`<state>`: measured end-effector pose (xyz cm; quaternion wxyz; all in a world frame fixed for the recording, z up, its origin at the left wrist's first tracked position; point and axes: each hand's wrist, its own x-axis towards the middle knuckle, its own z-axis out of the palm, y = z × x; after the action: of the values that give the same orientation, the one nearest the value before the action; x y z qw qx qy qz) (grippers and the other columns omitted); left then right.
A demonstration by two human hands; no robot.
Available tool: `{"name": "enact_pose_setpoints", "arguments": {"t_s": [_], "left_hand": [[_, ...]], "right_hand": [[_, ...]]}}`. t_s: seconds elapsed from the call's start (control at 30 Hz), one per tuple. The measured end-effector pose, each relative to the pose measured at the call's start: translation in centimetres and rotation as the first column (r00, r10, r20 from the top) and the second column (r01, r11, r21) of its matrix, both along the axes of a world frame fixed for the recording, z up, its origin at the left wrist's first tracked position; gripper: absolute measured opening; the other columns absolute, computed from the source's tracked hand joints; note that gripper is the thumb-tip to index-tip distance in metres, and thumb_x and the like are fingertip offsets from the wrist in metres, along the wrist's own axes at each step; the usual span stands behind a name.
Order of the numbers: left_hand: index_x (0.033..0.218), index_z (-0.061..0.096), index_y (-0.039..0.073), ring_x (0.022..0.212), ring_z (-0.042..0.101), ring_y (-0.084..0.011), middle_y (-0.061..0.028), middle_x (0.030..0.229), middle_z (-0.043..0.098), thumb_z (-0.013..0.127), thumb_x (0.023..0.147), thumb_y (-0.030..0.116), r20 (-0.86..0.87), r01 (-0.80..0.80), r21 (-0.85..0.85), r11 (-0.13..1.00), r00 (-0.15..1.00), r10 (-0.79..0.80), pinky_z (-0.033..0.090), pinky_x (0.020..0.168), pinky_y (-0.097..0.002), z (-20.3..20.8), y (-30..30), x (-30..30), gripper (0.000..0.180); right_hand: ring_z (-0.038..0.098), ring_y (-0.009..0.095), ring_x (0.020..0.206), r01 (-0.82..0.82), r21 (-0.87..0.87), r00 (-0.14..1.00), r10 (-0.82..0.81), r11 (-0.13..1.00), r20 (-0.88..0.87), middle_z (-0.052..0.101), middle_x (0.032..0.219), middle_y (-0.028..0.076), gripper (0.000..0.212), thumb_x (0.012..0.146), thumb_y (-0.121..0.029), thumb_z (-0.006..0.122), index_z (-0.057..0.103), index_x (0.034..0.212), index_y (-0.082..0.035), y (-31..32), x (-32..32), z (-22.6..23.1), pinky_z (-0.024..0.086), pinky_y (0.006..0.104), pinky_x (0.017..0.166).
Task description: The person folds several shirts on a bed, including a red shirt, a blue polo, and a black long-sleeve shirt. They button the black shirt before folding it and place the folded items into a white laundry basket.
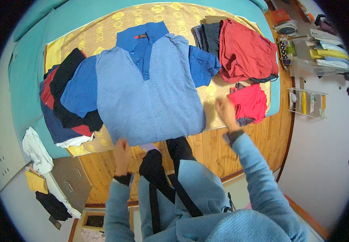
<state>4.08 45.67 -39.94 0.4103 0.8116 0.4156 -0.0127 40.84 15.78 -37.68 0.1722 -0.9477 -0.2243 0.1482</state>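
— Where's the blue short-sleeved polo shirt?
— Spread flat, collar away, on the yellow patterned bedspread — between a dark clothes heap and a folded red garment.
— The hands?
— Left hand pinches the shirt's bottom hem; right hand hovers open just beside it, holding nothing.

Matt woven cloth polo shirt

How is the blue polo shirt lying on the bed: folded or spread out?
Spread out. The blue polo shirt lies flat, front up, collar away from the person, both sleeves out to the sides, hem at the bed's near edge.
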Motion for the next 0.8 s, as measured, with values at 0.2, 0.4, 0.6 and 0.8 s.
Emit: {"name": "enact_pose_setpoints", "arguments": {"t_s": [0.2, 0.4, 0.6, 0.8], "left_hand": [[0.115, 0.054, -0.001, 0.104, 0.055, -0.0331, -0.0185, 0.113, 0.055, 0.053, 0.087, 0.004, 0.285, 0.193, 0.156, 0.969, 0.930, -0.232, 0.045, 0.089, -0.0390, 2.6, 1.5, 23.8, 0.028], [0.134, 0.039, -0.004, 0.127, 0.037, -0.0409, -0.0266, 0.136, 0.037, 0.053, 0.088, 0.009, 0.320, 0.280, 0.297, 0.913, 0.871, -0.371, 0.031, 0.107, -0.0464, 1.1, -1.4, 34.6, 0.050], [0.148, 0.021, 0.004, 0.141, 0.012, -0.0429, -0.0277, 0.151, 0.014, 0.051, 0.094, 0.030, 0.175, 0.385, 0.359, 0.850, 0.867, -0.467, 0.009, 0.113, -0.0576, -1.1, -2.7, 38.0, 0.067], [0.148, 0.028, 0.012, 0.143, 0.011, -0.0400, -0.0246, 0.152, 0.018, 0.056, 0.090, 0.041, -0.144, 0.548, 0.384, 0.743, 0.830, -0.539, 0.008, 0.111, -0.0628, -2.5, -3.8, 39.2, 0.070]], "right_hand": [[0.058, 0.033, 0.084, -0.078, -0.191, 0.898, 0.152, 0.979, 0.413, 0.060, 0.087, 0.016, 0.044, 0.069, -0.037, 0.077, 0.058, 0.087, -0.002, 9.9, 12.4, 2.8, 0.046, 0.0431, 0.070], [0.057, 0.040, 0.077, -0.156, 0.206, 0.971, 0.111, 0.966, 0.212, 0.060, 0.077, 0.019, 0.017, 0.071, -0.016, 0.060, 0.055, 0.079, -0.002, 10.8, 14.0, 5.6, 0.046, 0.0448, 0.066], [0.047, 0.010, 0.065, 0.166, 0.430, 0.985, -0.167, 0.887, -0.035, 0.051, 0.069, 0.002, 0.010, 0.079, -0.005, 0.058, 0.051, 0.083, -0.001, 7.5, 20.7, 6.6, 0.042, 0.0257, 0.060], [0.051, 0.011, 0.068, 0.351, 0.403, 0.931, -0.270, 0.845, -0.244, 0.056, 0.076, 0.002, 0.036, 0.083, -0.023, 0.072, 0.056, 0.104, 0.002, 6.1, 17.5, 1.3, 0.044, 0.0266, 0.060]]}}
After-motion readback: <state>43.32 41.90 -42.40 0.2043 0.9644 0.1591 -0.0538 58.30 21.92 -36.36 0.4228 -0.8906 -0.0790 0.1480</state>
